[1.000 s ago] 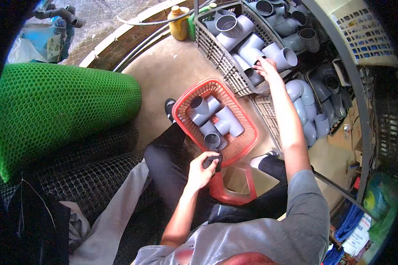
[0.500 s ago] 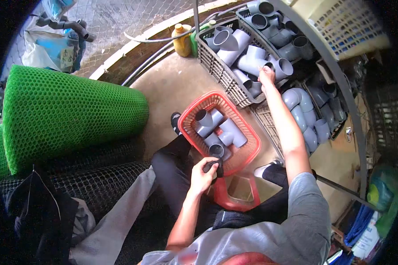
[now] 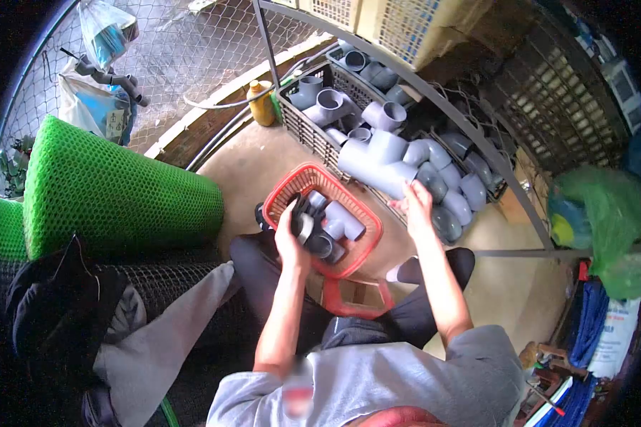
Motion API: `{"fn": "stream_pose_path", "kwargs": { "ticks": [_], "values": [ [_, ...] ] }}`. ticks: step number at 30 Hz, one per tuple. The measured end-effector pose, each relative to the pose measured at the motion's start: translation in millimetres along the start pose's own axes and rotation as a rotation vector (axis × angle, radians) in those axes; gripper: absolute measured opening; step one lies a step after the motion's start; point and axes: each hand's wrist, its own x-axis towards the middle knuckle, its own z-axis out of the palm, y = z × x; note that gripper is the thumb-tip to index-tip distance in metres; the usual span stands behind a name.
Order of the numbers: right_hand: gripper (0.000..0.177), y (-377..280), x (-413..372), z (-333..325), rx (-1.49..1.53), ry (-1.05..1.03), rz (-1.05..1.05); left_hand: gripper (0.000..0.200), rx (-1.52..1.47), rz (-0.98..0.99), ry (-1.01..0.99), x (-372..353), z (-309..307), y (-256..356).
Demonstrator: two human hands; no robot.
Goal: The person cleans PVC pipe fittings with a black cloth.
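Observation:
My right hand [image 3: 418, 204] grips one end of a large grey PVC pipe tee [image 3: 379, 167], held up in front of the crates. Over the left side of the red basket [image 3: 372, 250] is my left hand [image 3: 290, 238], its fingers curled round a black, cloth-like thing [image 3: 308, 213] whose exact kind I cannot make out. Inside the basket lie several grey pipe fittings [image 3: 343, 220], partly hidden by that hand and the black thing.
A black crate [image 3: 308, 132] of grey tees stands beyond the basket, with grey elbows [image 3: 457, 203] to its right. Rolled green mesh [image 3: 121, 188] lies at left. A yellow bottle [image 3: 261, 105] stands by the wire fence. A metal frame bar [image 3: 470, 132] crosses at right.
My right hand has drawn back from the black crate, bringing a tee out with it. My left hand has moved forward and left, over the basket, with the black thing. The view has shifted.

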Motion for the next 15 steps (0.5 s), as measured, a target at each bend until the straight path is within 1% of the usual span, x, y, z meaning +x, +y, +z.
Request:
{"fn": "stream_pose_path", "kwargs": {
  "ticks": [1,2,3,4,5,7,8,9,11,12,13,14,15],
  "values": [
    [0.015,3,-22,4,0.088,0.007,0.042,0.041,0.551,0.300,-0.133,-7,15,-5],
    [0.014,4,-41,7,0.086,-0.009,0.056,0.043,0.706,0.342,-0.268,-16,31,-11],
    [0.013,4,-58,8,0.085,-0.027,0.072,0.046,0.685,0.180,-0.420,-32,54,-12],
    [0.010,10,-70,8,-0.047,-0.061,0.059,0.048,0.834,0.474,-0.681,-39,62,-29],
    [0.012,20,-84,11,0.010,-0.050,-0.039,0.050,1.050,0.639,-0.882,-41,66,-40],
    [0.017,12,-115,18,0.014,-0.031,-0.013,0.053,1.532,0.923,-1.094,-43,72,-39],
    [0.016,15,-122,12,-0.005,-0.090,-0.035,0.054,1.513,0.869,-1.079,-43,69,-39],
    [0.014,-3,-136,18,-0.029,-0.124,-0.014,0.054,1.492,0.824,-1.068,-39,64,-38],
    [0.015,-14,-143,12,-0.234,-0.168,-0.078,0.053,1.498,0.890,-0.924,-37,57,-45],
    [0.017,-28,-150,14,-0.220,-0.211,-0.056,0.054,1.423,0.855,-0.854,-35,51,-53],
    [0.017,-36,-158,15,-0.214,-0.210,-0.051,0.055,1.349,0.822,-0.781,-35,50,-57],
    [0.019,-44,-164,16,-0.272,-0.246,-0.016,0.056,1.254,0.740,-0.760,-34,49,-61],
    [0.020,-49,-169,16,-0.332,-0.285,0.021,0.054,1.162,0.713,-0.703,-32,51,-63]
  ]
}}
